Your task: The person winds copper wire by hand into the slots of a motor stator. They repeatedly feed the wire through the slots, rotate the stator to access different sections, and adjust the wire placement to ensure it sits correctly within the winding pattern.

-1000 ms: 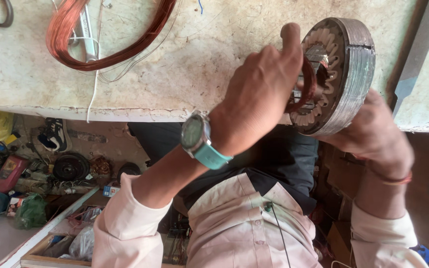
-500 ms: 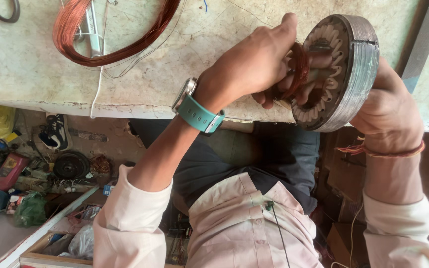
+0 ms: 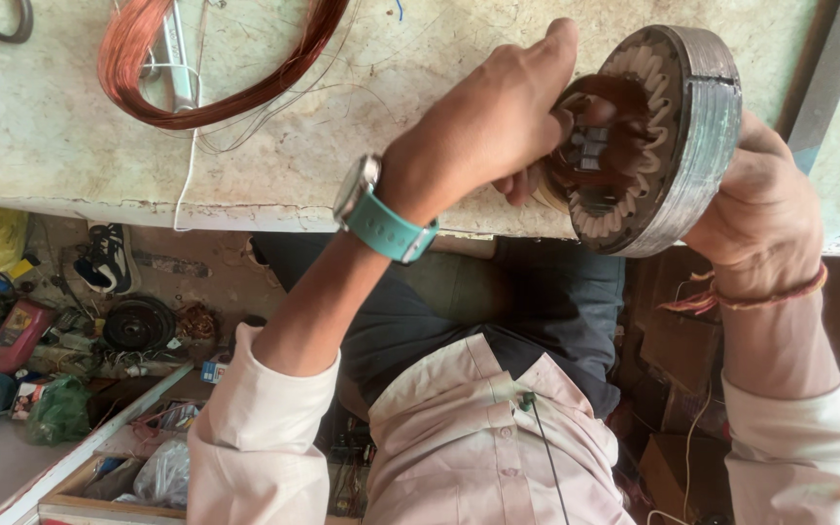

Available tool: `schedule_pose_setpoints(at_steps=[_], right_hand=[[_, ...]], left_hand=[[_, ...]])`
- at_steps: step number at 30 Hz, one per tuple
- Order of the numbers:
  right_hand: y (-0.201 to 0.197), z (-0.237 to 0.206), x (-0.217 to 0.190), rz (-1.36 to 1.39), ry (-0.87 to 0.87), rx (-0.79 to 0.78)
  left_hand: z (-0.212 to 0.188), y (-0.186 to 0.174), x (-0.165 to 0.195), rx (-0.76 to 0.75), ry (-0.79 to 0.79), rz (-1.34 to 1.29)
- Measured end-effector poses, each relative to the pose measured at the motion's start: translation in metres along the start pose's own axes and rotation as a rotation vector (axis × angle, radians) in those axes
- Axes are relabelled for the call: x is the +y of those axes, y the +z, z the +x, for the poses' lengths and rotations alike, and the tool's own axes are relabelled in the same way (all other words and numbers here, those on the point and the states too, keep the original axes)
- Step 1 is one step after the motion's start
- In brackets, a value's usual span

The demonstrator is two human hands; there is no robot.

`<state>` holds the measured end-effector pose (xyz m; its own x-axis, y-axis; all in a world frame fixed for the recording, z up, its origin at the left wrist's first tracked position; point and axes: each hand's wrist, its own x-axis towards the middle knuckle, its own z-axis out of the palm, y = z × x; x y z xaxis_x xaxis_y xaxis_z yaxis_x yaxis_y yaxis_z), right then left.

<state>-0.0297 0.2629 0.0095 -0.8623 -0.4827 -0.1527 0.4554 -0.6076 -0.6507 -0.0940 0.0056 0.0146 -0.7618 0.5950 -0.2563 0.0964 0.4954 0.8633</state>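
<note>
Fingers [image 3: 537,170] of left hand [image 3: 483,126] curl narrow into the stator's [image 3: 658,141] bore, pinching at the copper windings [image 3: 600,146] inside. Right hand [image 3: 765,209] cups the stator's back, fingers hidden behind it, so their spread cannot be told. Stator held on edge just above the table [image 3: 70,146] edge, disc tilted, open face toward the left hand, axis roughly level. Copper coil [image 3: 206,68] lies on table, well apart. Teal watch [image 3: 381,219] on left wrist.

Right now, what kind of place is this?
Probably a small motor repair workshop. The left hand and right hand hold a round motor stator, a coil of copper wire lies on the worn workbench, and spare parts litter the floor.
</note>
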Motion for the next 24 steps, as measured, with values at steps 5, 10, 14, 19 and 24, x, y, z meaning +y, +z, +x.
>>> schedule_pose_setpoints(at_steps=[5,10,14,19,24], right_hand=[[-0.005,-0.012,0.003,0.076,-0.015,0.112],[-0.006,-0.011,0.008,0.051,-0.032,0.241],[0.0,-0.008,0.01,-0.002,-0.057,0.319],[0.004,-0.003,0.007,0.05,-0.033,0.281],[-0.001,0.001,0.003,0.148,0.004,0.257]], left_hand=[[-0.003,0.026,-0.012,0.397,0.249,0.298],[-0.011,0.051,-0.026,0.609,0.23,0.324],[-0.013,0.06,-0.035,0.648,0.287,0.213],[-0.007,0.06,-0.048,0.442,0.419,-0.015],[0.008,0.042,-0.064,0.479,0.708,0.417]])
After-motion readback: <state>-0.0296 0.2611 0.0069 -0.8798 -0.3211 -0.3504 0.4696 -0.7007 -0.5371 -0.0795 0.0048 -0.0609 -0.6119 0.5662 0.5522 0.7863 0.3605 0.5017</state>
